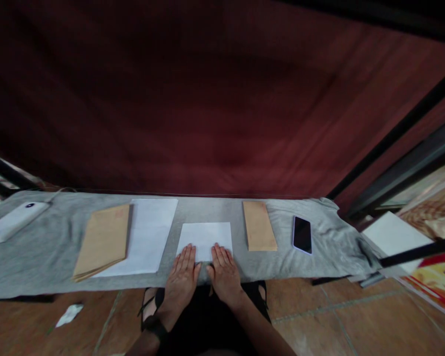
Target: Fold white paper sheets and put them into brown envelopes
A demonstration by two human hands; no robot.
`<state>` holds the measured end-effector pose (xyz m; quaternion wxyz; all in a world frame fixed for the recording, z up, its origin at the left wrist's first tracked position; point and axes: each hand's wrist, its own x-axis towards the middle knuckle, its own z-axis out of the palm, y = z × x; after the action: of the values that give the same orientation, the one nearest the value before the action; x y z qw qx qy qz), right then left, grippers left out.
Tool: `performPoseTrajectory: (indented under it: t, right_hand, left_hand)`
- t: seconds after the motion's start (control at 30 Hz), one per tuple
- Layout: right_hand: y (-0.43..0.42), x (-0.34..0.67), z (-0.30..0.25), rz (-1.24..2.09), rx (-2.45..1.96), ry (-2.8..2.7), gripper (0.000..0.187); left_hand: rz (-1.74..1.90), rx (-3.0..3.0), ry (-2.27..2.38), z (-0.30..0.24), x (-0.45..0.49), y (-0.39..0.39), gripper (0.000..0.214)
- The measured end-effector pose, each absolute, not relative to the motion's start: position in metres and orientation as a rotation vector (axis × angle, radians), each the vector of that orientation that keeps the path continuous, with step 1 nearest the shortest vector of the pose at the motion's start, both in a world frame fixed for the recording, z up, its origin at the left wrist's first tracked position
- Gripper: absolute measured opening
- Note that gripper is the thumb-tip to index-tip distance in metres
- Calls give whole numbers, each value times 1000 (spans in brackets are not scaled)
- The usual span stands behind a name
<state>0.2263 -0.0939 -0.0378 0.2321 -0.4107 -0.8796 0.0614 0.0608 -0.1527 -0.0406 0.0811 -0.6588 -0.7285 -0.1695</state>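
Observation:
A white sheet of paper, seemingly folded, lies in front of me on the grey cloth. My left hand rests flat on its near left part, fingers stretched out and pointing away from me. On the near right part my right hand lies flat in the same way. The two thumbs are close together but apart, and the palms cover the paper's near edge. Left of the hands, a stack of brown envelopes overlaps larger white sheets. A single brown envelope lies to the right.
A phone with a dark screen lies at the right, and a long white device at the far left. A dark red curtain hangs behind the narrow cloth-covered surface. Black metal bars slant at the right. Scrap paper lies on the tiled floor.

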Motion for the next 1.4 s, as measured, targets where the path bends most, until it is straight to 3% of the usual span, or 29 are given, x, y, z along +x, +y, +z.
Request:
performPoseTrajectory:
  t: [0.27,0.47,0.63,0.93,1.13,1.27,1.4]
  right_hand:
    - [-92,262,-40,74,-1258,-2388,58]
    - [-92,266,-40,69,-1263,-2390,60]
    - [-90,265,-43,66,-1263,-2375,59]
    - [-90,264,-45,51,-1269,-2358,58]
    - [-88,269,-41,76,-1242,-2382,56]
    - [-82,268,-31,125,-1250,-2385,57]
    - [-74,262,-18,172,-1208,-2413,64]
  left_hand:
    - [-553,-1878,-2317,-36,35,-160,57]
    - [-657,-2033,-2314,-10,17,-93,53]
    - [-455,-2106,-2356,10,10,-38,49]
    - [-477,-2122,-2505,24,-7,-26,36]
    - [-823,-2071,-2729,27,-22,-44,4]
    - [-1184,-1915,-2856,24,-22,-65,21]
    - [-1822,-1489,-2979,22,-11,-88,35]
